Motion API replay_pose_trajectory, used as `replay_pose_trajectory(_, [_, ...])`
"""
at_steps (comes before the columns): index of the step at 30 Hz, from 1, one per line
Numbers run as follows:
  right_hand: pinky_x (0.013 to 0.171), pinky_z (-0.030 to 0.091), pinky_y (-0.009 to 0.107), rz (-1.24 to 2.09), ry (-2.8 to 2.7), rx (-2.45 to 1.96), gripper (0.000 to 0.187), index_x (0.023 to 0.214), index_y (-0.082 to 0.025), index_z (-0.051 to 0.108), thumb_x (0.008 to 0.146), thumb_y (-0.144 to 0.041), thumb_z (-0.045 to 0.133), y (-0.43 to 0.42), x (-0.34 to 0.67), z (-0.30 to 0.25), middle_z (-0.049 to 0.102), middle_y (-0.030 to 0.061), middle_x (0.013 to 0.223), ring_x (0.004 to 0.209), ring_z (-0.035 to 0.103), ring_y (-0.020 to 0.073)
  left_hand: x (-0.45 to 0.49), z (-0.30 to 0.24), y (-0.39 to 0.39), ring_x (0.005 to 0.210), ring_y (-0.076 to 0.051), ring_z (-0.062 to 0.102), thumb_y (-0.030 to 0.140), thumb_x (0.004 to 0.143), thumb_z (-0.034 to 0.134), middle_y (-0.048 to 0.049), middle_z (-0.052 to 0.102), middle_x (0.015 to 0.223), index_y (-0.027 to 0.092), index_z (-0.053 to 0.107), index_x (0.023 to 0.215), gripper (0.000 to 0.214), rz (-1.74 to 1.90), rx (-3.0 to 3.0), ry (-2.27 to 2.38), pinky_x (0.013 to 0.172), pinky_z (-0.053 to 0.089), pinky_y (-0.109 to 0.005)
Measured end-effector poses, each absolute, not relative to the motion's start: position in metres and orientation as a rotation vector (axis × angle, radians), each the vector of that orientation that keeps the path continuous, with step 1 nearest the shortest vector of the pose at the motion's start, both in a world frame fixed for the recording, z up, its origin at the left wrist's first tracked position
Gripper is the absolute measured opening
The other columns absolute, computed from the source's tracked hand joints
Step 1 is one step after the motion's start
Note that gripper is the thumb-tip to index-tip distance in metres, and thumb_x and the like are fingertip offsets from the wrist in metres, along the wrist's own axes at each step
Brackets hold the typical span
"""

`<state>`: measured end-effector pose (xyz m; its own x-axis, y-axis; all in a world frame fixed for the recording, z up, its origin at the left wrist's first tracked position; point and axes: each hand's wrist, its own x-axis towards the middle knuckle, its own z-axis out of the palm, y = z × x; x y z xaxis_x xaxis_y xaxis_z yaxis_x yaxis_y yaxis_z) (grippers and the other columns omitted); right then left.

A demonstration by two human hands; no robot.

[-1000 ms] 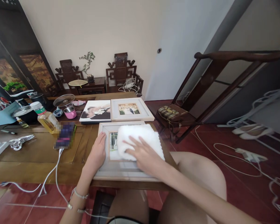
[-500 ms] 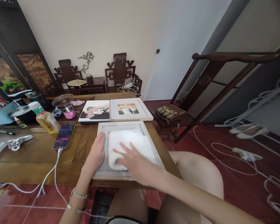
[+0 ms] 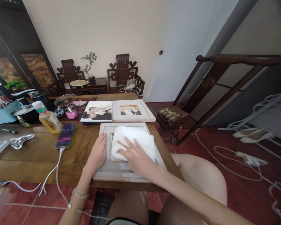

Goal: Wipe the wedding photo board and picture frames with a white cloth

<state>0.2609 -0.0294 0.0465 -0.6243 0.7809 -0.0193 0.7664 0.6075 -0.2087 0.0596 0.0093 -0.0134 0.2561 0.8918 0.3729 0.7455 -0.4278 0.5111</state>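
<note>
A light wooden picture frame (image 3: 121,175) lies flat at the table's front right corner. On its glass rests a folded white cloth (image 3: 142,137), which hides most of the picture. My right hand (image 3: 138,159) presses down on the cloth, fingers spread and stretched out. Along the frame's left side, my left hand (image 3: 98,153) grips the edge with its fingers together on top; its thumb is hidden. Just behind are a second framed photo (image 3: 152,117) and a black-and-white picture panel (image 3: 96,116), side by side.
Left on the wooden table (image 3: 44,167) are a phone (image 3: 65,136) with a white cable, a bottle (image 3: 49,118), a pink cup (image 3: 71,113) and a silver hair clip (image 3: 20,141). A wooden chair (image 3: 175,117) with a plaid bag stands right.
My right hand has slid the cloth slightly up and right on the frame, uncovering more of the picture's lower left. My left hand keeps its place on the frame edge. The view has shifted slightly.
</note>
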Motion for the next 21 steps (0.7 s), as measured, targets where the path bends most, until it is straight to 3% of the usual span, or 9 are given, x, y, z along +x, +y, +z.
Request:
replay_pose_trajectory(7, [0.105,0.015,0.068,0.372,-2.964,-1.155,0.051,0.121,-0.016,0.059,0.072,-0.003,0.051,-0.051,0.231,0.058,0.03,0.0149,0.15,0.137,0.014,0.043,0.056,-0.011,0.012,0.136,-0.021,0.034,0.02,0.094,0.029,-0.0133,0.047,0.139,0.014,0.049,0.13,0.041,0.966,2.218,1.465,0.114,0.029,-0.044])
replay_pose_trajectory(13, [0.108,0.016,0.065,0.313,-2.899,-1.071,0.041,0.114,-0.017,0.065,0.078,-0.005,0.049,-0.072,0.263,0.046,0.032,0.0123,0.149,0.138,0.015,0.0386,0.057,-0.012,0.01,0.138,-0.021,0.032,0.01,0.089,0.032,-0.0135,0.046,0.14,0.013,0.048,0.131,0.045,0.947,2.28,1.483,0.114,0.028,-0.045])
replay_pose_trajectory(21, [0.108,0.02,0.063,0.049,-2.706,-1.344,0.047,0.088,-0.023,0.072,0.063,0.004,0.044,-0.092,0.344,0.034,0.046,0.0043,0.142,0.136,0.027,0.0345,0.056,-0.017,0.01,0.138,-0.022,0.031,0.002,0.083,0.033,-0.0163,0.043,0.142,0.009,0.047,0.132,0.052,0.915,2.315,1.508,0.114,0.028,-0.045])
